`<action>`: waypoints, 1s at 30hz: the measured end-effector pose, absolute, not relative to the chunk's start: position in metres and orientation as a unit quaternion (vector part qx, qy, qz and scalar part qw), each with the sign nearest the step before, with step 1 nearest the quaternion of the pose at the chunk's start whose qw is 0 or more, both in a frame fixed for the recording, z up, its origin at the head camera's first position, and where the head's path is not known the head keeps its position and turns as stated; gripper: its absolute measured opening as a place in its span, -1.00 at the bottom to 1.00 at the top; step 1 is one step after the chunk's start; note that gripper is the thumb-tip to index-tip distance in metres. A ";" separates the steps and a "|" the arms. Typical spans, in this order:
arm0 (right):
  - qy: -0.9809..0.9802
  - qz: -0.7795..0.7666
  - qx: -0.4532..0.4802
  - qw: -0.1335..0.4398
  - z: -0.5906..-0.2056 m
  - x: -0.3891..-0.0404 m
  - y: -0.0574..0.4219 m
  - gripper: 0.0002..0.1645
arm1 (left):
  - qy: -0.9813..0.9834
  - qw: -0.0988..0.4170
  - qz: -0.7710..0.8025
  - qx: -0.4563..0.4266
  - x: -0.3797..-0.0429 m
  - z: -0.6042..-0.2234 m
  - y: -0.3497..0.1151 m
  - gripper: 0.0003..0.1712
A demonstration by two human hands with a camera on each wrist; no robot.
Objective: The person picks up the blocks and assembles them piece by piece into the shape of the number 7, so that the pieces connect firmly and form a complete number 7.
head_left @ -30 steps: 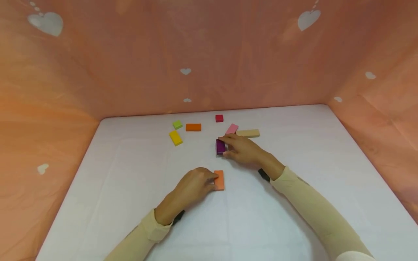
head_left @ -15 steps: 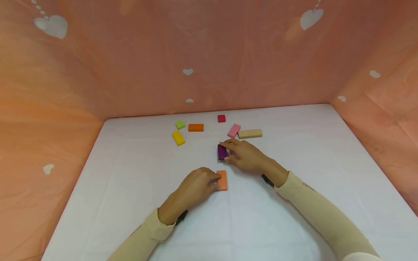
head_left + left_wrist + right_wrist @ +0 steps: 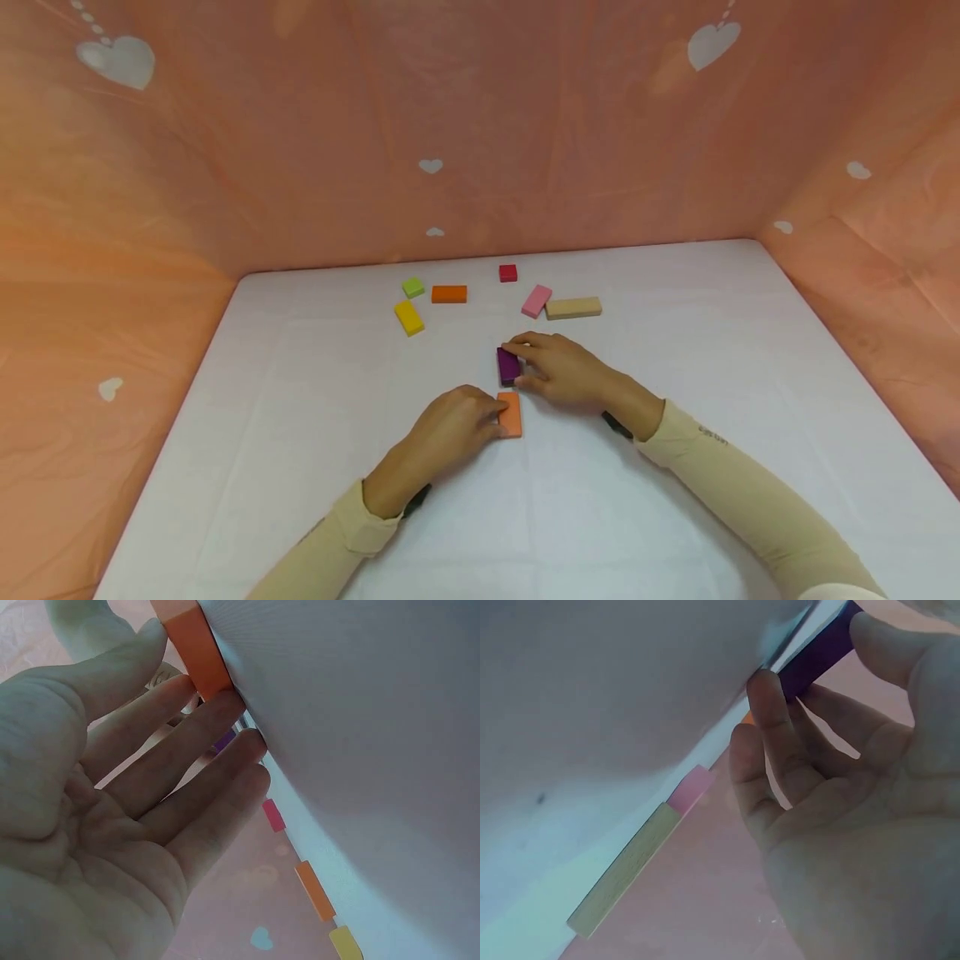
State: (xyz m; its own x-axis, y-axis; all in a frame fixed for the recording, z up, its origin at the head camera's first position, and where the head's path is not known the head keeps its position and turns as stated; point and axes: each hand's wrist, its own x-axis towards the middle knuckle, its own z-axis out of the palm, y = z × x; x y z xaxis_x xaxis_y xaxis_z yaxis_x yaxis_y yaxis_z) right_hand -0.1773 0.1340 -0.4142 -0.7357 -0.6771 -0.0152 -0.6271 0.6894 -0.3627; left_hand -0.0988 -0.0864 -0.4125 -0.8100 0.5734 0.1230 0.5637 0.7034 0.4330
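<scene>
Between the thumb and fingers of my left hand (image 3: 453,421) is a flat light-orange block (image 3: 512,415), pinched by its ends on the white table. In the left wrist view the thumb and fingertips sit against this orange block (image 3: 199,652). My right hand (image 3: 566,371) pinches a dark purple block (image 3: 508,367) just beyond the orange one, a narrow gap between the two in the head view. The right wrist view shows the purple block (image 3: 817,656) held between thumb and fingers, with the other fingers curving beside it.
Farther back on the white table (image 3: 300,375) lie a lime block (image 3: 413,287), a yellow block (image 3: 409,317), a dark-orange block (image 3: 449,294) and a red block (image 3: 508,273). A pink block (image 3: 536,301) lies against a long beige block (image 3: 573,308). Pink-orange cloth (image 3: 480,125) rises behind.
My right hand has drawn the purple block toward me, close to the far end of the orange block. My left hand stays on the orange block. The head view shifted slightly.
</scene>
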 end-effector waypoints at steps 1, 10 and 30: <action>0.915 -0.169 -0.358 0.076 -0.414 -0.176 0.134 -0.31 | 0.923 0.009 0.233 0.308 -0.099 -0.413 -0.086 -0.62; 0.907 -0.161 -0.384 0.058 -0.413 -0.171 0.131 -0.36 | 0.925 -0.002 0.229 0.303 -0.098 -0.411 -0.086 -0.61; 0.906 -0.197 -0.363 0.092 -0.418 -0.174 0.134 -0.32 | 0.928 0.012 0.226 0.296 -0.098 -0.411 -0.084 -0.60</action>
